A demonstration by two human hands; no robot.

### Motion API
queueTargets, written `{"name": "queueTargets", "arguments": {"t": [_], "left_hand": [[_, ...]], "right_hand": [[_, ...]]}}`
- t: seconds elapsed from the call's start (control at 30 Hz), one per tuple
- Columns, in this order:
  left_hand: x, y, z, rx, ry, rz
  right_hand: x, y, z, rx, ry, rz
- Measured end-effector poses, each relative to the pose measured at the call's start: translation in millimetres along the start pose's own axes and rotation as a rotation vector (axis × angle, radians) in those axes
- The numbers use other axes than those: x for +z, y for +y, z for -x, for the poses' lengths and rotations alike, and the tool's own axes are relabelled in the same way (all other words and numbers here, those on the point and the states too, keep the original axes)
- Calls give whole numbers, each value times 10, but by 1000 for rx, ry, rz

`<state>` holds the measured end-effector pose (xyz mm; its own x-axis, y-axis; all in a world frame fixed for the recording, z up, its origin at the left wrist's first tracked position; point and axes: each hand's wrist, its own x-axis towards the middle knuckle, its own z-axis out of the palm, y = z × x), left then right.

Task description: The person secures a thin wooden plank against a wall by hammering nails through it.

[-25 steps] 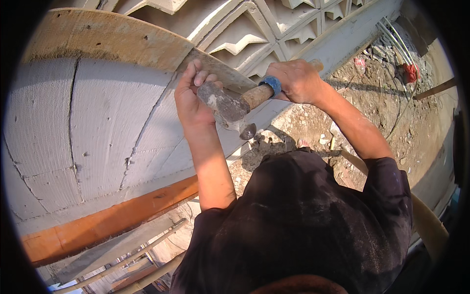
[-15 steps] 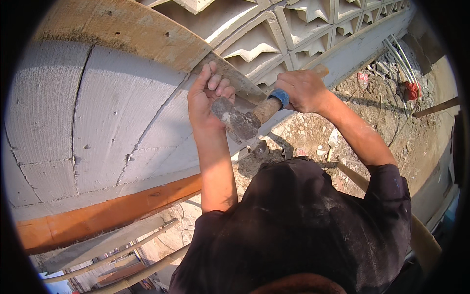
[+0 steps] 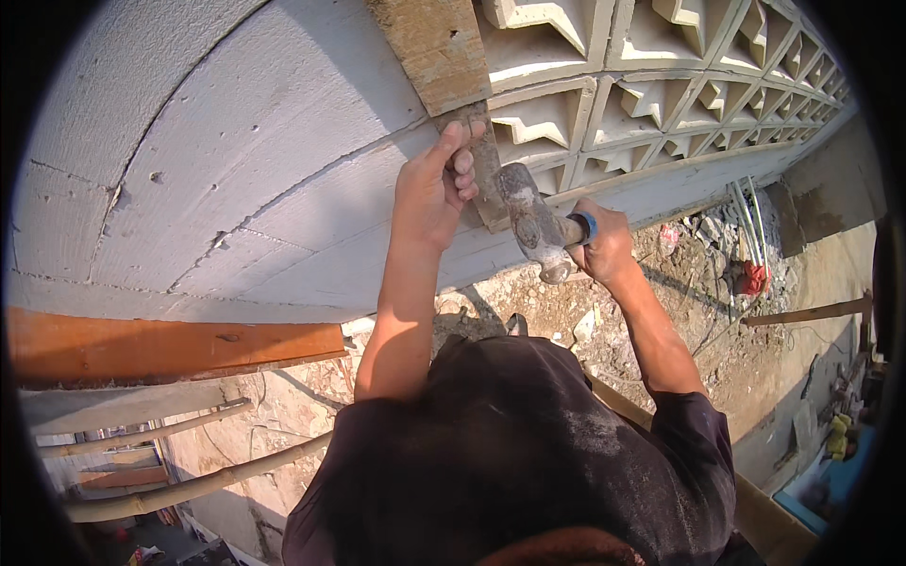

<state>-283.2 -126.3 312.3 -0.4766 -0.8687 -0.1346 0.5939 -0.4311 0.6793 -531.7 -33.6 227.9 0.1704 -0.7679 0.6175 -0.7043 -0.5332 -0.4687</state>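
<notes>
My right hand (image 3: 606,243) is wrapped round the handle of a hammer (image 3: 530,219). The hammer has a worn grey metal head, and a blue band circles its handle near my fingers. Its head hangs just right of my left hand (image 3: 442,179), in front of a narrow, dirty board piece (image 3: 487,189). My left fingers are closed in a pinch against that piece; whatever lies between the fingertips is too small to make out. Above them, a wider wooden plank (image 3: 436,52) runs up along the edge of the block wall.
Pale block wall (image 3: 283,170) fills the left, with an orange board (image 3: 170,344) below it. Patterned openwork blocks (image 3: 651,108) line the upper right. Rubble ground (image 3: 679,302) lies below, with white pipes (image 3: 747,226) and a red bundle (image 3: 752,278). Bamboo poles (image 3: 198,483) cross the lower left.
The view has turned, so the plank now stands steeper. My left fingers have gone from loosely curled to pinched at the board. The hammer head has moved away from my left palm to its right.
</notes>
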Motion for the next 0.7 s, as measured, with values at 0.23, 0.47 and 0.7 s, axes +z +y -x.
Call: {"name": "queueTargets", "arguments": {"t": [0.23,0.47,0.7], "left_hand": [[118,-189,-12,960,582,-735],[212,-81,12,885,645,-796],[218,-67,-36,1026,640,-913]], "right_hand": [[104,-93,202,93,-2,-7],[-34,-12,196,19,-80,80],[-87,-105,163,72,-134,146]]}}
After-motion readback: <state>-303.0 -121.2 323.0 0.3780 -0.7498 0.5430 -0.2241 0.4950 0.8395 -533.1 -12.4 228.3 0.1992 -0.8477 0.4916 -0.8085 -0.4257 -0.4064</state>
